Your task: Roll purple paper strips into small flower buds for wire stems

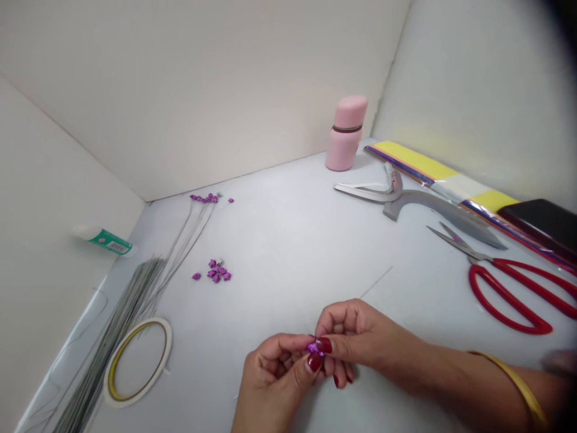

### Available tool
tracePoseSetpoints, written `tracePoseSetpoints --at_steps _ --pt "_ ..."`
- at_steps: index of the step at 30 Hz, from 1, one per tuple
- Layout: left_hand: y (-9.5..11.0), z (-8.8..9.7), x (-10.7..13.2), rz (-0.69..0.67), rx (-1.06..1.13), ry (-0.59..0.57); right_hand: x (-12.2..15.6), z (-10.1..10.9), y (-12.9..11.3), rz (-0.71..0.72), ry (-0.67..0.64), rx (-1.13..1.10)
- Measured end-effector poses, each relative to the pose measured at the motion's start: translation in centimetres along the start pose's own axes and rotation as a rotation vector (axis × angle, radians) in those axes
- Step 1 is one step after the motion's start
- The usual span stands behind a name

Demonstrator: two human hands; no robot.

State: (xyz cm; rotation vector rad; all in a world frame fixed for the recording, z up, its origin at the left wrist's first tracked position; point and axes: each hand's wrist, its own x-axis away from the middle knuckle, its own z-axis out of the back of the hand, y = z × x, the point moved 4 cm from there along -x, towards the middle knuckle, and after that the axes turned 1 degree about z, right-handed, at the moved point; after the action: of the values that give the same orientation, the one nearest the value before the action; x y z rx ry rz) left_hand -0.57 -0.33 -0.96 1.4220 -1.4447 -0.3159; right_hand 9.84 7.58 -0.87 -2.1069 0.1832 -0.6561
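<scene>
My left hand (279, 379) and my right hand (360, 337) meet at the front, low in the head view. Thumbs and fingertips of both pinch a small shiny purple piece (314, 348), mostly covered by the fingers. A thin wire (377, 281) sticks out beyond the right hand; whether that hand grips it is hidden. To the left lies a small pile of purple buds (219, 273), with one bud (196, 276) apart from it. Farther back, more purple buds (205, 198) sit at the ends of thin wires (184, 240).
A tape roll (167, 337) lies on a bundle of grey wires (112, 337) at left, near a green-and-white tube (110, 240). A pink bottle (345, 135) stands at the back. On the right are grey-handled pliers-like cutters (433, 201), red-handled scissors (480, 260), coloured sheets (415, 159) and a dark object (541, 219).
</scene>
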Motion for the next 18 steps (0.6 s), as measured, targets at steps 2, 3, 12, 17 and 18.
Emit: tracePoseSetpoints --at_steps 2,3,12,17,18 --pt "0.4 0.0 0.3 -0.073 -0.093 0.008 0.0 0.0 0.0 0.0 0.013 0.001" --pt "0.6 0.0 0.4 -0.12 -0.147 0.008 0.0 0.0 -0.1 -0.001 0.015 -0.002" --pt "1.3 0.2 0.9 -0.523 -0.588 -0.045 0.2 -0.3 -0.2 0.015 -0.016 0.005" --pt "1.5 0.3 1.1 -0.553 -0.615 0.024 0.2 -0.4 -0.3 0.063 -0.03 0.01" --pt "1.5 0.4 1.1 -0.547 -0.615 0.04 0.2 -0.3 -0.3 0.075 -0.027 0.014"
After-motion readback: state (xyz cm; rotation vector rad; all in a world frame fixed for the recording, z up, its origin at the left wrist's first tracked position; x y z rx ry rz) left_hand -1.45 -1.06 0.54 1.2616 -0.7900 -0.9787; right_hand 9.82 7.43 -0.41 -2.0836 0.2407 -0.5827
